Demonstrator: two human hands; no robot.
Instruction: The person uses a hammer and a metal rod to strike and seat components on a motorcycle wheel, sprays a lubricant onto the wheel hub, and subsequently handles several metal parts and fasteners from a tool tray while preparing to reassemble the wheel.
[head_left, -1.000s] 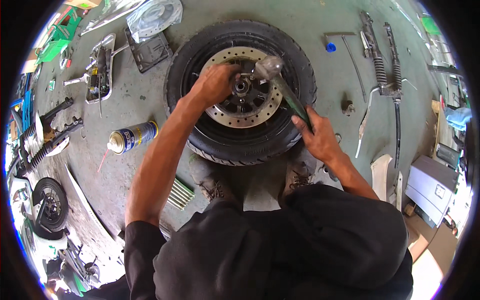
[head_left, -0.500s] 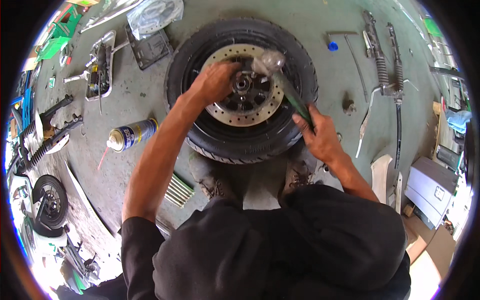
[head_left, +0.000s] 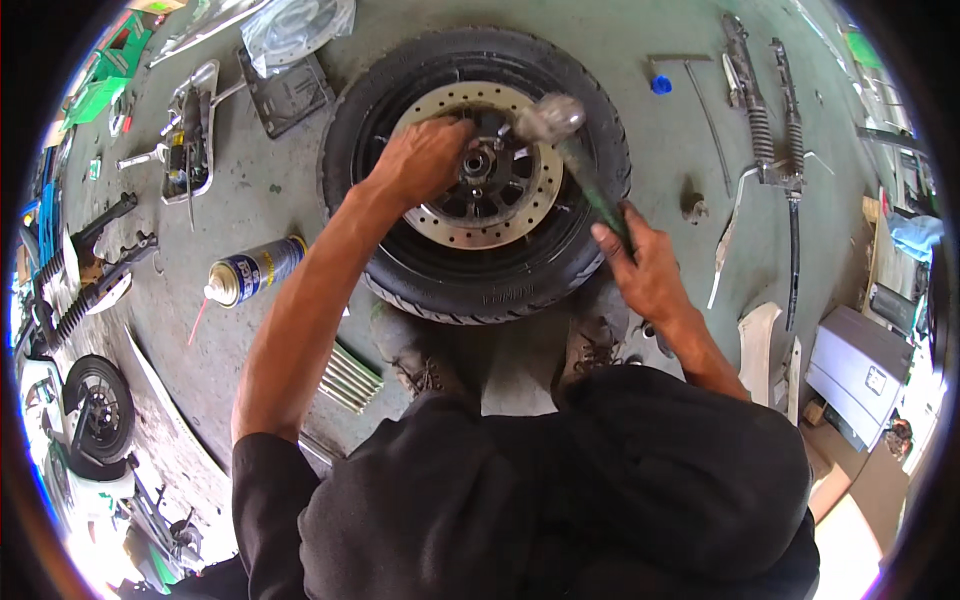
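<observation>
A motorcycle wheel lies flat on the floor in front of my boots, with its black tyre (head_left: 590, 255) around a drilled brake disc (head_left: 470, 238). My left hand (head_left: 425, 160) is closed over the disc's left part, beside the hub (head_left: 475, 166); its curled fingers hide whatever they hold. In my right hand (head_left: 648, 268) is a hammer (head_left: 592, 188), gripped by its green handle. The hammer's head, slightly blurred, is over the upper right of the disc, a short way from my left fingers.
A spray can (head_left: 255, 272) with a red straw lies left of the wheel, near some pale ribbed strips (head_left: 350, 378). Fork legs (head_left: 762, 130), a T-handle tool (head_left: 705, 110) and a blue cap (head_left: 661, 85) lie to the right. A black tray (head_left: 290, 95) is at the upper left.
The hammer and my right hand have shifted slightly to the right relative to the wheel. My left hand stays at the hub. The whole view has moved a little.
</observation>
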